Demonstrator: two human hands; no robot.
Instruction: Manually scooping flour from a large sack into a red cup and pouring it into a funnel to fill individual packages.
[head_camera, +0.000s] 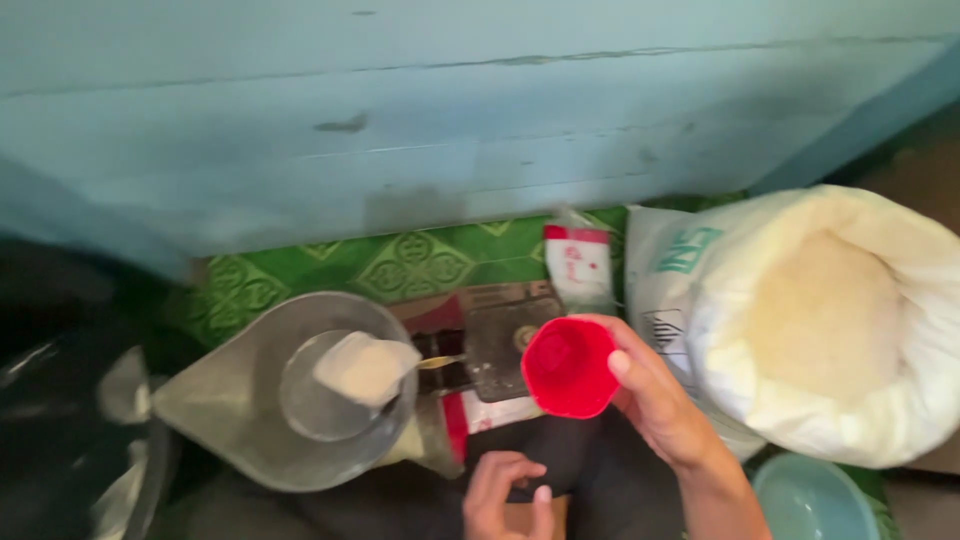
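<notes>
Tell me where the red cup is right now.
The red cup is mid-frame in the head view, held in the right hand, just left of the open white sack.

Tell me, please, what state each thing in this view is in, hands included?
Red cup: tilted toward the camera, empty, gripped at its rim.
Right hand: closed on the red cup.
Left hand: fingers curled, holding nothing.
White sack: open at the top, full of pale grain.
Metal scale pan: carrying a small filled clear bag.
Blue bowl: upright, seems empty.
</notes>
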